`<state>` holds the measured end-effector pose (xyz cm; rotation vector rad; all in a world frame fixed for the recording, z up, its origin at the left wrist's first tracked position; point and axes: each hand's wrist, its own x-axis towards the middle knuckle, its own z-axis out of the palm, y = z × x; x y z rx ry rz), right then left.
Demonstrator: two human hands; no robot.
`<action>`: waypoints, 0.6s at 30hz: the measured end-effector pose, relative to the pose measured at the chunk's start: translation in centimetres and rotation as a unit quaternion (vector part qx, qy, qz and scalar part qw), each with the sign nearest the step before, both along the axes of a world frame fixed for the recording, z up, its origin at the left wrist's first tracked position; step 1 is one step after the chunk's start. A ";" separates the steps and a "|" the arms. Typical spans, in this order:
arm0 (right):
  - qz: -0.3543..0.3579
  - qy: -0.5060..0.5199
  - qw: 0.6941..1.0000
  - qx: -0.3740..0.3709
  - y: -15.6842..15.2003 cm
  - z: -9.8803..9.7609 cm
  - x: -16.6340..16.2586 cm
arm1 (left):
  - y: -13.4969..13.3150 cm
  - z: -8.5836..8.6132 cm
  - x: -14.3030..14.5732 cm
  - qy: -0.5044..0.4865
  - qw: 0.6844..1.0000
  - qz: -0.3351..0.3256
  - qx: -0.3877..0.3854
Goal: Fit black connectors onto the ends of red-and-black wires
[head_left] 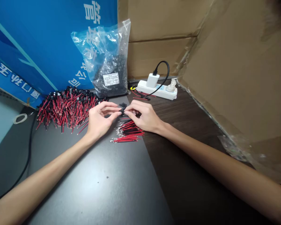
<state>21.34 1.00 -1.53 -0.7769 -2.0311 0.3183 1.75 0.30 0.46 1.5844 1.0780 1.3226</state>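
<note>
My left hand (101, 118) reaches in from the left, its thumb and fingertips brought together at a small black plastic connector housing (122, 113). Facing it, my right hand (144, 116) is closed in a pinch, its fingertips almost meeting those of the left. What sits between the right fingertips is too small and too covered to make out. A small heap of black connector housings (123, 105) lies just beyond the fingertips. Below the right hand, red and black wires (128, 128) with bare metal terminals are laid in a bunch, partly hidden by that hand.
A large pile of red and black wires with black connectors (67, 107) lies at left. Behind it stands a clear bag of black parts (112, 72). A white power strip (164, 91) holds a charger (152, 80). Cardboard (236, 87) walls the right; a black cable (29, 150) runs left.
</note>
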 end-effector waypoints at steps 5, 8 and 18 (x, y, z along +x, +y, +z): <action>0.007 -0.005 1.000 -0.007 -0.2 0.1 0.0 | 0.0 0.0 0.0 -0.019 0.999 -0.018 -0.019; 0.007 0.001 1.000 -0.007 -0.3 0.2 -0.1 | 0.0 0.0 0.0 -0.034 0.999 -0.018 -0.030; 0.008 -0.003 1.000 -0.027 -0.5 0.3 -0.4 | 0.0 -0.1 -0.1 -0.043 0.998 -0.021 -0.040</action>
